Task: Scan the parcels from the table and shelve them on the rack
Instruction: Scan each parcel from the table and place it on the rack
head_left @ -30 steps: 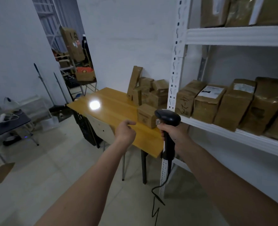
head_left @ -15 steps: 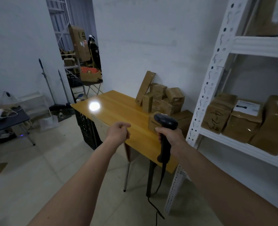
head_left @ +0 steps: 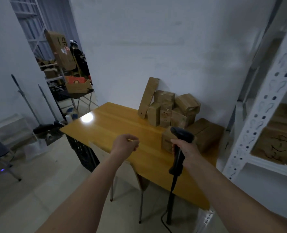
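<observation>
Parcels (head_left: 170, 110) on table (head_left: 115, 121) | just past R hand (head_left: 186, 149) fingers (head_left: 175, 145) | gripping scanner (head_left: 181, 134)

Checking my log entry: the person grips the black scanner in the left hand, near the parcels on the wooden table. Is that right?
No. The head view shows the scanner gripped in the right hand, not the left hand, whose curled fingers hold nothing. The rest holds: it is near the parcels on the wooden table.

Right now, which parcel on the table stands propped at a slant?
The tall flat parcel at the pile's left end; the other parcels are squat boxes.
</observation>
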